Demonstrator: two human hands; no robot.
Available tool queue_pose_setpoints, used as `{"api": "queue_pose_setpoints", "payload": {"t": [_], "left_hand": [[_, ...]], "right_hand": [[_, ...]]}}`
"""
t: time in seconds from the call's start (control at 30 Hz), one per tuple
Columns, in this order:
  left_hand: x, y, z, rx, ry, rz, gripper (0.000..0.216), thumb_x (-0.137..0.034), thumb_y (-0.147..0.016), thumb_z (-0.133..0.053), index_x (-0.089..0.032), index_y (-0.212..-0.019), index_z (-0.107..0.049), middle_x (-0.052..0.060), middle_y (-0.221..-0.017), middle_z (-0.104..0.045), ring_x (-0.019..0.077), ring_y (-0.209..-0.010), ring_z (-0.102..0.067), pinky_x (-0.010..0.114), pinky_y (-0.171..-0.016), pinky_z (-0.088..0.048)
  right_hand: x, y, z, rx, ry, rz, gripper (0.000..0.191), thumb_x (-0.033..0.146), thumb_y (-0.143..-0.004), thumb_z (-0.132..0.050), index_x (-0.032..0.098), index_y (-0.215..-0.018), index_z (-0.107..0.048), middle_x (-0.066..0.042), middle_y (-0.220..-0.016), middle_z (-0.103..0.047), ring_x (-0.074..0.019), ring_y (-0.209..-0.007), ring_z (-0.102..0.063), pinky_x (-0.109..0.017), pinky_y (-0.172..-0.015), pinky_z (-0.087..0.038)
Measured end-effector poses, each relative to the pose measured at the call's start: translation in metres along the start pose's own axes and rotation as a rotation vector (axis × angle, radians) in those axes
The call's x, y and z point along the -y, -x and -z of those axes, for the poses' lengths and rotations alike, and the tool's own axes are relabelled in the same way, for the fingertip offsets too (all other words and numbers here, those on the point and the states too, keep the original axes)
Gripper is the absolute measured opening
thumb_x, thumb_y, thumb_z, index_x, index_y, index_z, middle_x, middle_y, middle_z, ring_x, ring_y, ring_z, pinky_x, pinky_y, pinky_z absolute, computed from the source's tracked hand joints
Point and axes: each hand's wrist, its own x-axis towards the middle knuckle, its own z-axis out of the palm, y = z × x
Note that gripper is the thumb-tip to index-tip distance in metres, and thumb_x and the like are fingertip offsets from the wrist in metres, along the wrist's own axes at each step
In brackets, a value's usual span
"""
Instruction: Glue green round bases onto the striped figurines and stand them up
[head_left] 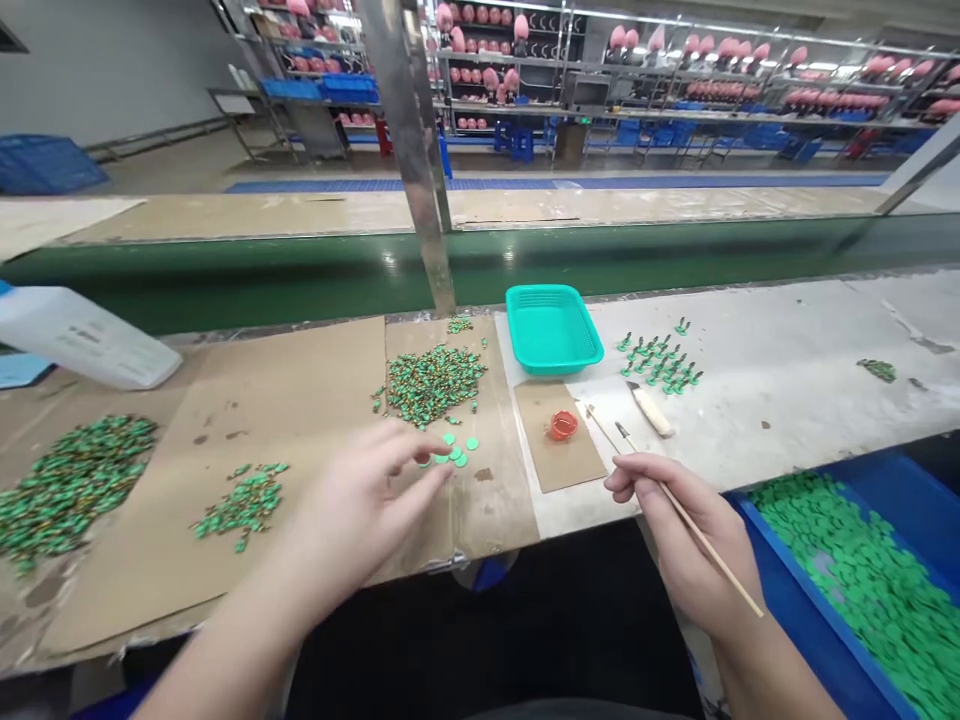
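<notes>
Hovering at green discs point(455, 453) between bench point(810, 340) front and back edges: left hand point(371, 490), fingers apart. Likely light, stiff; pinch rims. Right hand point(690, 520): fingers clamped on stick point(712, 551).

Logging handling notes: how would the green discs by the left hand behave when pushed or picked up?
Lying flat, the green discs would probably slide rather than roll. Small beside the left hand, they're likely light; looking thin, they may be fiddly to lift.

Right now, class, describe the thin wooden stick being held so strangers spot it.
Find the rectangular turquoise plastic basket, then the right hand nearer the viewer. The thin, pale wooden stick slants through its fingers, held, while a similar stick lies beyond.
</notes>
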Motion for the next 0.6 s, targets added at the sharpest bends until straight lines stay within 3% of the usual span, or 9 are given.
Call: {"api": "queue_pose_setpoints", "payload": {"t": [0.1, 0.2, 0.37, 0.6], "left_hand": [[0.006, -0.02, -0.05, 0.008, -0.088, -0.015, 0.03, -0.049, -0.107, -0.065, -0.029, -0.102, -0.087, 0.006, -0.1, -0.084, 0.0294, -0.099, -0.081, 0.045, -0.089, -0.064], [0.012, -0.028, -0.074, -0.016, -0.202, -0.035, 0.028, -0.045, -0.109, -0.065, -0.026, -0.102, -0.085, 0.008, -0.097, -0.081, 0.0324, -0.097, -0.078, 0.047, -0.086, -0.058], [0.012, -0.032, -0.073, -0.032, -0.306, -0.202, 0.032, -0.036, -0.117, -0.06, -0.027, -0.096, -0.083, 0.004, -0.091, -0.081, 0.0284, -0.087, -0.072, 0.045, -0.081, -0.046], [-0.01, -0.004, -0.068, -0.031, -0.318, -0.559, 0.023, -0.018, -0.12, -0.058, -0.027, -0.125, -0.079, -0.005, -0.107, -0.089, 0.0228, -0.088, -0.065, 0.045, -0.088, -0.041]], "right_hand": [[-0.005, 0.0, 0.002, 0.018, 0.037, 0.005, 0.024, 0.029, -0.121, -0.066, 0.032, -0.133, -0.087, -0.003, -0.107, -0.089, -0.0175, -0.093, -0.086, -0.027, -0.088, -0.074], [-0.01, -0.003, 0.008, 0.025, 0.077, -0.009, 0.024, 0.028, -0.12, -0.066, 0.033, -0.131, -0.087, -0.002, -0.106, -0.089, -0.0175, -0.091, -0.086, -0.027, -0.088, -0.074], [-0.02, -0.009, 0.016, 0.029, 0.11, -0.032, 0.024, 0.026, -0.119, -0.067, 0.036, -0.131, -0.086, 0.0, -0.106, -0.09, -0.0161, -0.092, -0.087, -0.025, -0.09, -0.073], [-0.029, -0.015, 0.013, 0.056, 0.03, -0.057, 0.028, 0.025, -0.121, -0.064, 0.038, -0.136, -0.084, 0.002, -0.108, -0.089, -0.0122, -0.095, -0.086, -0.021, -0.093, -0.071]]}}
